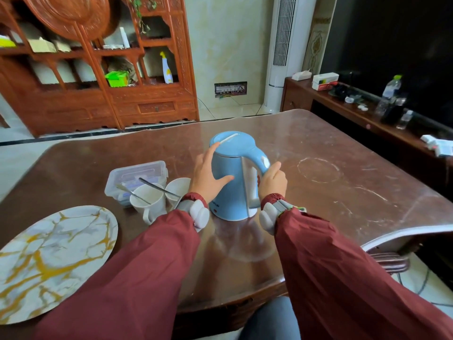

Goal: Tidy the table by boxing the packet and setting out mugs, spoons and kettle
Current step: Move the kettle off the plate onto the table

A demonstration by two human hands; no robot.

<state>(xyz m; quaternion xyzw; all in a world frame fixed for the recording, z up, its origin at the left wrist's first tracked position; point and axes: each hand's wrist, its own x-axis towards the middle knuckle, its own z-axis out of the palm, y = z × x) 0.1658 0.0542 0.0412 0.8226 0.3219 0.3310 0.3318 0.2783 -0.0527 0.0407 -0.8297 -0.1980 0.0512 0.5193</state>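
Note:
A light blue kettle (230, 165) stands upright on the brown table (331, 192), at its middle. My left hand (208, 173) lies flat against the kettle's left side, fingers straight and thumb across its front. My right hand (272, 181) curls round the kettle's handle. Left of the kettle stand two white mugs (149, 197) (177, 187), each with a metal spoon (133, 193) (159, 187) in it. Behind them sits a clear plastic box (137, 175) with its lid on; a packet shows faintly inside.
An oval marble-patterned tray (49, 261) lies at the table's near left. A chair back (389, 261) shows at the near right edge. A carved wooden cabinet (98, 69) stands behind, and a low sideboard (367, 111) with bottles runs along the right.

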